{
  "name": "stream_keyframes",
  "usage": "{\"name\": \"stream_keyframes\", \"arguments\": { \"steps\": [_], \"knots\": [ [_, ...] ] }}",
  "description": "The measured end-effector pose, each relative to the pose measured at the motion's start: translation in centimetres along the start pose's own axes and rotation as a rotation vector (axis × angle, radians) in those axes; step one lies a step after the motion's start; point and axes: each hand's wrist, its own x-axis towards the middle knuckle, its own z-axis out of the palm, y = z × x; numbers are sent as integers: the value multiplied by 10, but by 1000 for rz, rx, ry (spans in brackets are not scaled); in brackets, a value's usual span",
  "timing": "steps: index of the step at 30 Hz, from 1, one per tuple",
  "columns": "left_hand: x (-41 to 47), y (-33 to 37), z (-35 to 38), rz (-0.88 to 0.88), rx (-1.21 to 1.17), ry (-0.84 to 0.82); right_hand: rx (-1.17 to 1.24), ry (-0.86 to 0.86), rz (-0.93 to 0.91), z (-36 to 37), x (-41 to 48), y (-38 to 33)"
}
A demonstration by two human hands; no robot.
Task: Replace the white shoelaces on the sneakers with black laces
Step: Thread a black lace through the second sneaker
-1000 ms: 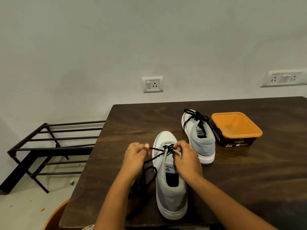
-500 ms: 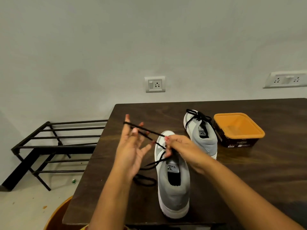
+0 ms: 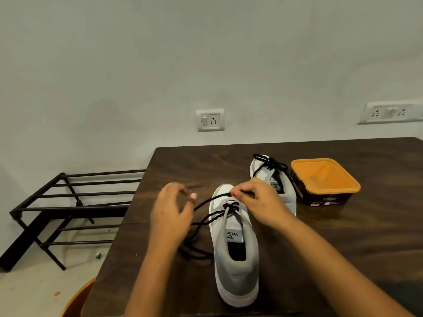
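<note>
My right grip [image 3: 261, 202] is closed on the lace [image 3: 206, 219], pinching one black strand between thumb and fingertips just above the toe of the near sneaker [image 3: 235, 259]. My left grip [image 3: 170, 213] hovers just left of that sneaker, fingers loosely curled, thumb apart from them. It is blurred, but it seems to hold nothing, though the strand passes close under its thumb.

The near sneaker stands heel toward me on the surface [image 3: 354, 236]. Its lace looks threaded, with a crossing or first knot at the top of the tongue. From there two strands twist together leftward, and the slack lies in a loose heap on the surface just left of the sneaker. I see no bow here, so I judge that tying is what remains.

The far sneaker [image 3: 286, 194], beyond the near sneaker and to its right, is partly hidden by my right grip. Its black lace is already tied in a bow [image 3: 271, 164]. No white laces are in view. By my reckoning one shoe is done and the second wants only its knot.

The tub [image 3: 327, 199] sits beyond the near sneaker and farther right, just beside the far one. It is open, and its orange inside shows nothing in it.
</note>
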Motion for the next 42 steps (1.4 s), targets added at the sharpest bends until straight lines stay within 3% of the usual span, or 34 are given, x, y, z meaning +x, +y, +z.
{"name": "stream_keyframes", "arguments": {
  "steps": [2, 4, 8, 11, 14, 18, 25, 28, 34, 42],
  "knots": [
    [1, 22, 15, 137, -211, -125, 23, -8, -66, 11, -1, -10],
    [-5, 40, 32, 184, -278, -251, 59, -19, -74, 18, -4, -13],
    [-9, 32, 47, 13, -255, -409, 164, 44, 36, 18, -7, 5],
    [-5, 18, 47, -41, -180, -316, 111, 80, 143, 12, -5, 21],
    [-9, 26, 50, -74, -187, -236, 16, -102, 184, 12, -10, 20],
    [-16, 37, 55, -8, 128, -254, -144, -20, 202, 23, -13, 22],
    [-25, 43, 61, 117, 343, -269, 187, 19, 413, 27, -13, 45],
    [-27, 37, 66, 218, 374, -164, 231, 25, 457, 28, -13, 49],
    [-24, 25, 77, 415, 527, -59, 241, 35, 462, 31, -12, 49],
    [-22, 25, 84, 437, 492, -49, 98, 41, 369, 32, -15, 44]
  ]
}}
